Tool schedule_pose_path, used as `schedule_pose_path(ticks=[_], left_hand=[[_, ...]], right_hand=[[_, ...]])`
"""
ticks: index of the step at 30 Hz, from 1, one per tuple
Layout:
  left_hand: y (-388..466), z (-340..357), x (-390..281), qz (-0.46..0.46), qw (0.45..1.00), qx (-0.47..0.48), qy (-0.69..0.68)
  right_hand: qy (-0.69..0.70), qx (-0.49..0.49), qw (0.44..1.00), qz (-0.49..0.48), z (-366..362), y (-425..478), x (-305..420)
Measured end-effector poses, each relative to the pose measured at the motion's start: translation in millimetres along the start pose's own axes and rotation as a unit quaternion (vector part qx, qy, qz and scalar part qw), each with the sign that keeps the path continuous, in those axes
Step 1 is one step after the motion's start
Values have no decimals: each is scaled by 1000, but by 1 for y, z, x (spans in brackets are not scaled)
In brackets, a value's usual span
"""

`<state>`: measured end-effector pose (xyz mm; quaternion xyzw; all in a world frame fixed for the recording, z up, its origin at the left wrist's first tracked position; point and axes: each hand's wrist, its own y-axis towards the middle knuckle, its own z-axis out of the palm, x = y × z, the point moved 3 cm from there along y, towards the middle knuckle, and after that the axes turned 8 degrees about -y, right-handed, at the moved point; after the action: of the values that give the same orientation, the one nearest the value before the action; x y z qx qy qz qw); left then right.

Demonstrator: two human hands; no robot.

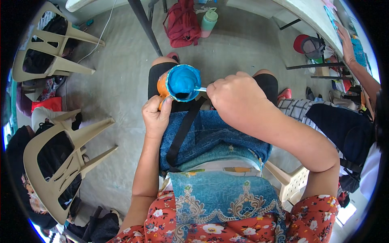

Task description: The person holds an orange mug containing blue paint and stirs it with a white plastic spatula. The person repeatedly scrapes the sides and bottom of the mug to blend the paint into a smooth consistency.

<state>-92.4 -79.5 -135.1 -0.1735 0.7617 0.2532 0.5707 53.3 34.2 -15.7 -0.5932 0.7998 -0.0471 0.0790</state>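
My left hand [157, 112] grips the handle of an orange mug [163, 84] that is tilted over my lap. Thick blue paint-like stuff [183, 79] fills the mug and coats its rim, with a dark patch near the lower edge. In my right hand [232, 92] is the end of a thin white stirrer [201, 89], whose other end reaches over the mug's rim; its tip is hidden. A blue patterned apron [225, 188] with a black strap [185, 133] covers my front and thighs.
Beige plastic chairs [33, 170] stand at the left. Ahead on the floor are a red backpack [183, 25] and a green-and-pink bottle [209, 22], beside a dark metal table leg [146, 27]. At the right, another person's arm [363, 71] rests along a white tabletop [322, 33].
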Motion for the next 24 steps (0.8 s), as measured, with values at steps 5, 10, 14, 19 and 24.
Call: schedule_pose_path(ticks=[5, 10, 14, 19, 24], left_hand=[[-1, -1, 3, -17, 1000, -8, -15], [-3, -2, 7, -19, 999, -16, -39], [-3, -2, 9, -22, 1000, -3, -21], [-4, -5, 10, -22, 1000, 11, 7], [-4, -6, 12, -25, 1000, 15, 12]], right_hand=[[-7, 53, 999, -2, -12, 1, -3], [0, 64, 998, -5, -20, 0, -5], [-33, 86, 996, -11, -32, -1, -6], [-37, 104, 994, -19, -49, -1, -9], [-33, 97, 995, -7, -63, -7, -13]])
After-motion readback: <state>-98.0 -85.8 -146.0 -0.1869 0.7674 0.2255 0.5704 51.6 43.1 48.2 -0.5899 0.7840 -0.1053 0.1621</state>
